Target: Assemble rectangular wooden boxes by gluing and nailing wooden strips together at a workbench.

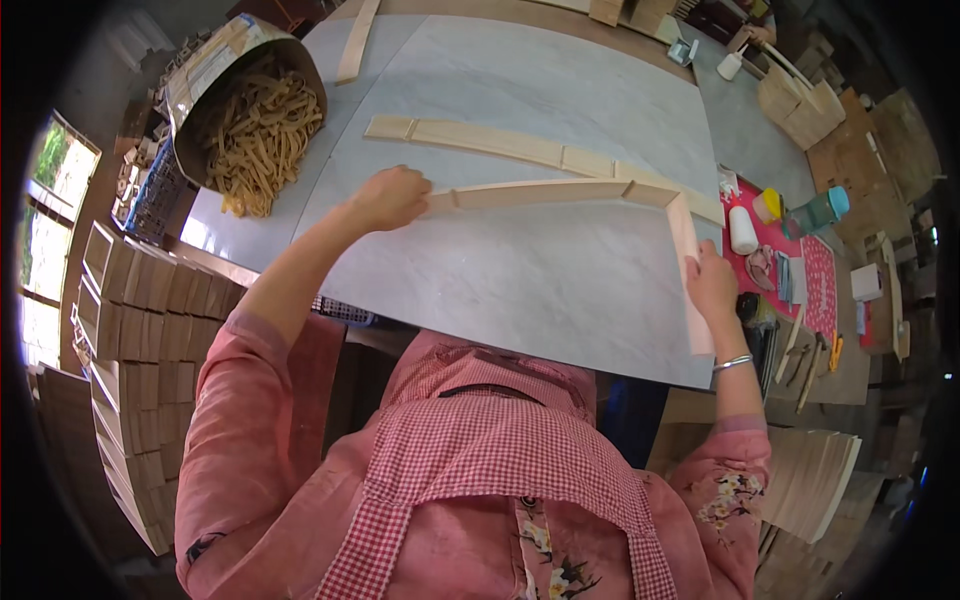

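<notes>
A thin, pale wooden strip (540,194) with narrow cross lines stands on edge on the grey marbled tabletop (480,270). Its right section is bent sharply toward me at a corner. My left hand (395,198) is closed around the strip's left end. On the bent section, my right hand (712,285) grips the wood between thumb and fingers, near the table's right side. Just beyond lies a second jointed wooden strip (490,139), stretched flat, its right end passing behind the bent corner.
A tipped bag (185,110) spills tan rubber bands (255,140) at the far left. To the right, a pink mat (820,280) carries a white bottle (742,230) and a teal-lidded jar (815,212). Stacked wooden frames (150,350) stand at the left. Another strip (357,45) lies at the back.
</notes>
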A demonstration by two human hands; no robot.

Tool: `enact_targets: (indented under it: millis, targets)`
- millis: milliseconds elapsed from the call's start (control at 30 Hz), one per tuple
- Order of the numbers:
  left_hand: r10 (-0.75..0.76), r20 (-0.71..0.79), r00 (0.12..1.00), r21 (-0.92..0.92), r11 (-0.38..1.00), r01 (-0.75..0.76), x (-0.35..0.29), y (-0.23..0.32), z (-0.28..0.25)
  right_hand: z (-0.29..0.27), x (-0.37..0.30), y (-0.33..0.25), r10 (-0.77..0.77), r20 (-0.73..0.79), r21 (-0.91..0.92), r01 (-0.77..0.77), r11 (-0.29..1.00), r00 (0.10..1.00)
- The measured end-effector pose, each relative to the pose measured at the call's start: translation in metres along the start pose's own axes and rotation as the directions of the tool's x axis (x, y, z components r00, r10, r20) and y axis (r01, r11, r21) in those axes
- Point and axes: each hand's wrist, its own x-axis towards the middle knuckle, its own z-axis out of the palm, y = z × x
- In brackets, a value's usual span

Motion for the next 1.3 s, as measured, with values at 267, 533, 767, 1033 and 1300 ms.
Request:
enact_targets:
  millis: [267, 533, 767, 1033, 1300]
  targets:
    - [-0.128, -0.06, 0.99, -0.281, 0.954, 0.106, 0.016, 0.021, 0.021, 0.005, -0.021, -0.074, -0.163, 0.184, 0.553, 0.035, 0.832, 0.969]
    - [-0.263, 0.157, 0.952, -0.657, 0.692, 0.299, -0.006, 0.047, 0.008, -0.009, -0.071, -0.151, -0.466, 0.012, 0.45, 0.412, 0.793, 0.885]
    - [-0.253, 0.057, 0.966, -0.79, 0.579, 0.199, -0.01, 0.054, 0.023, 0.022, -0.061, -0.17, -0.495, -0.215, 0.513, 0.529, 0.676, 0.842]
    - [-0.283, 0.08, 0.956, -0.795, 0.56, 0.233, -0.014, 0.057, 0.022, 0.029, -0.051, -0.174, -0.505, -0.23, 0.497, 0.547, 0.674, 0.832]
    - [-0.206, -0.007, 0.978, -0.894, 0.439, 0.086, -0.031, 0.036, 0.043, 0.024, -0.043, -0.156, -0.482, -0.217, 0.456, 0.525, 0.719, 0.849]
